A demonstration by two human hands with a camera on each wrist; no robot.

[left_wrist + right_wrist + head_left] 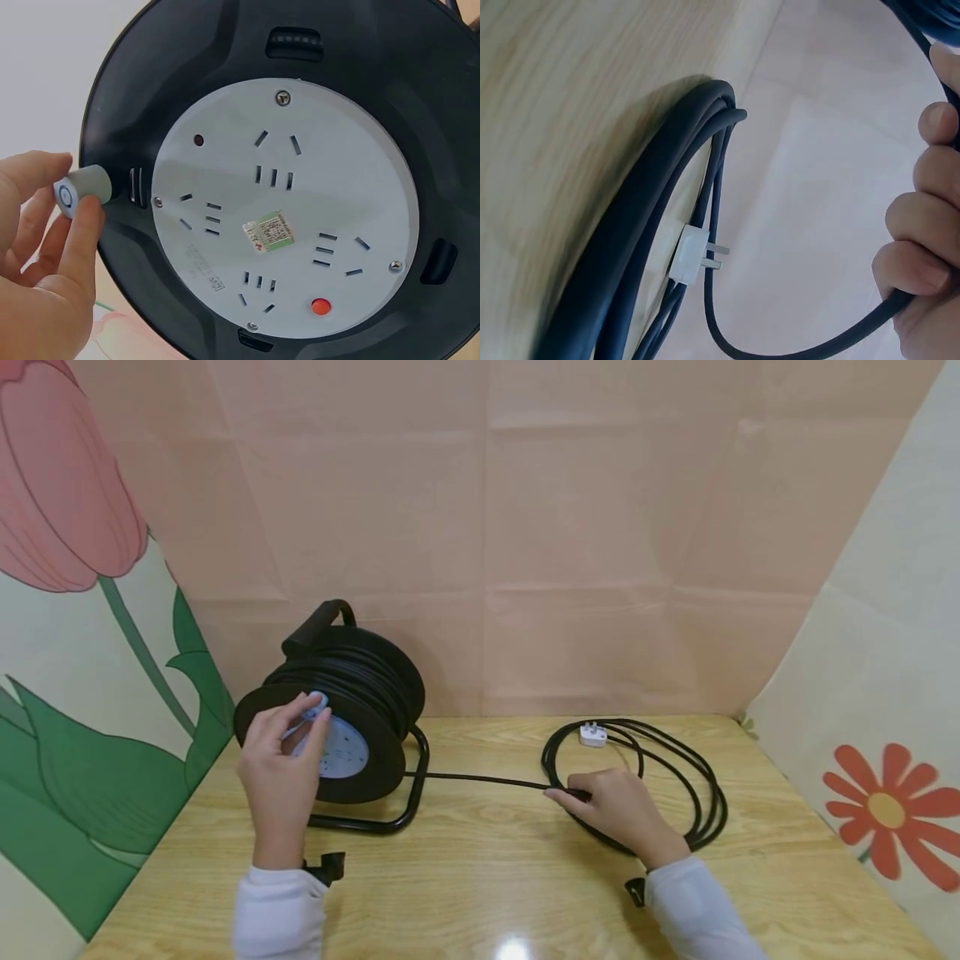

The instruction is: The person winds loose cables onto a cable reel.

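Left hand on the reel's winding knob, right hand on the loose cable.

At the far left of the wooden table [480,877] I see the black cable reel [352,710] standing upright, close to the left wall. My left hand [281,777] pinches its grey knob [84,187] at the disc's rim. A straight run of cable [480,779] crosses bare tabletop to my right hand [622,814], whose fingers curl round it. The loose coil [675,760] lies right of centre with the white plug [592,734] at its far side; open wood stays along the near edge.
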